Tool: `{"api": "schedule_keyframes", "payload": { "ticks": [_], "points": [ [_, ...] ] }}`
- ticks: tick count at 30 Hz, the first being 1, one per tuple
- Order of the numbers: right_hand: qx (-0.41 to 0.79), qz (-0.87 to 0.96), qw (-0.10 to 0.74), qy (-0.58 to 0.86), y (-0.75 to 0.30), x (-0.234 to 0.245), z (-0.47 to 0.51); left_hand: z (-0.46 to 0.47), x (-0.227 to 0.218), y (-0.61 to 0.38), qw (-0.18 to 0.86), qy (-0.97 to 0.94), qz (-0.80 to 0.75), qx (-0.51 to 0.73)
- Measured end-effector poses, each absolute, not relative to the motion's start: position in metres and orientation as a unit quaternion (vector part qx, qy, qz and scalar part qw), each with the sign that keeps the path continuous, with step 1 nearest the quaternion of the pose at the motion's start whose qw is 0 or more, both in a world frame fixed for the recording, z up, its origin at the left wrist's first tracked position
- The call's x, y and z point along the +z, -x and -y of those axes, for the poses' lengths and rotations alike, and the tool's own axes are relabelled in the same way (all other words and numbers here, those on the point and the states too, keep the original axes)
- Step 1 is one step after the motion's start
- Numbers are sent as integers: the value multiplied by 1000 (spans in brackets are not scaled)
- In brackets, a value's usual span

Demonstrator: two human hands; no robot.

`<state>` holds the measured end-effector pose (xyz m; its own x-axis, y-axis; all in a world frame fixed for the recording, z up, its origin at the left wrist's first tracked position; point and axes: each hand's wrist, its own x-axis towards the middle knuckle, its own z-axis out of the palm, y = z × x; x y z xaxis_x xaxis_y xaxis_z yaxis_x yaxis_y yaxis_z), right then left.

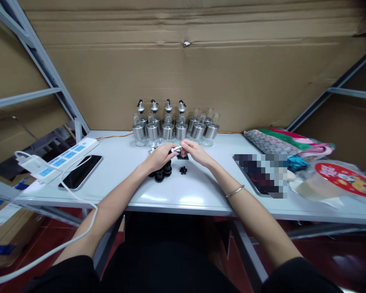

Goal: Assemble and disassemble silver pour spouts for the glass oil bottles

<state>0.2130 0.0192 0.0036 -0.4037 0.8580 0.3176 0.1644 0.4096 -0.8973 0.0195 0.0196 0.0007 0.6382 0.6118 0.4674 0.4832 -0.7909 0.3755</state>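
left grip (pixel 161 157) and right grip (pixel 195 150) both pinch the silver part (pixel 176 149) at frame centre, so imo keep it low over the bench (pixel 198 185), ease it straight, don't force it, and mind the loose black bits (pixel 183 170) just below

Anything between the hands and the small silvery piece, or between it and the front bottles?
Nothing visible: the left hand and right hand both have fingers at the silvery piece. Toward the front bottles, nothing visible blocks it; the round black parts lie on the near side.
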Motion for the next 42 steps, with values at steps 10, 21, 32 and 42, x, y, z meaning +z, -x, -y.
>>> {"api": "schedule_keyframes", "payload": {
  "ticks": [10, 21, 32, 42],
  "points": [
    [328, 751, 424, 385, -209, 4, -17, -19, 1, -21, 84, -901, -303, 298],
    [250, 735, 465, 425, -207, 4, -16, -15, 6, -25, -105, -879, -381, 267],
    [133, 797, 408, 424, -209, 3, -10, -13, 3, -22, -48, -872, -393, 289],
    [96, 820, 390, 408, -206, 3, -7, -18, 0, -21, -70, -875, -387, 282]
  ]
}}
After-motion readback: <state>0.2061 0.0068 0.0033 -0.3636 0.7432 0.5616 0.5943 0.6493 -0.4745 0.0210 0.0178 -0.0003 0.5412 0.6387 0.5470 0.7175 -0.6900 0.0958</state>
